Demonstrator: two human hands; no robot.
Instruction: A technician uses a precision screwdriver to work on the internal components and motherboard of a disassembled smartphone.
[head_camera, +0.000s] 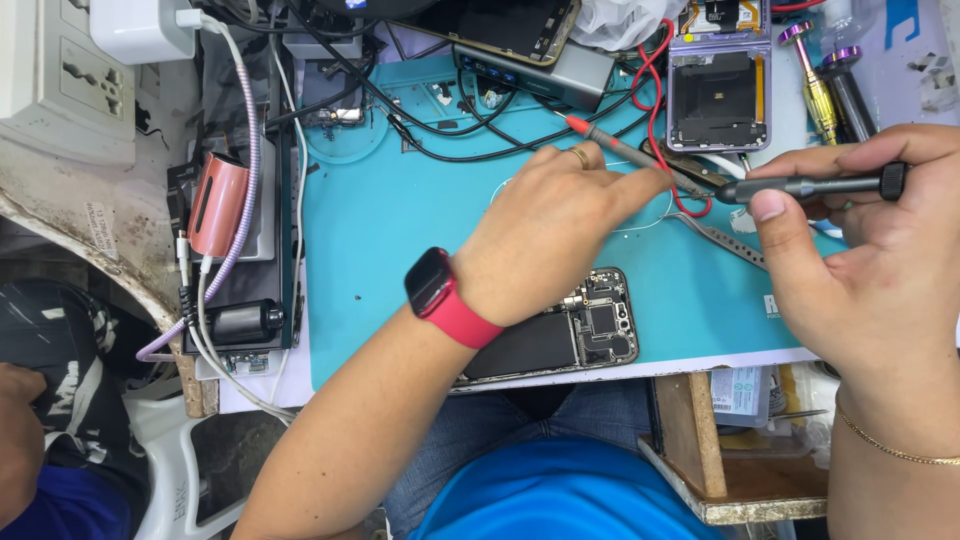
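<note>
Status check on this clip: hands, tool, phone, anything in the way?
Right hand pinches grey screwdriver, level. Left hand holds nothing, reaching beside red probe. Opened phone lies under left wrist. Tweezers, cables near tip.

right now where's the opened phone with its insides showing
In the head view, the opened phone lies at the near edge of the teal mat, partly hidden under the left hand's wrist.

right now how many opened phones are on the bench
2. One phone lies on the teal mat under the left hand; a purple flip phone sits at the top. Others may be hidden under the clutter.
</note>
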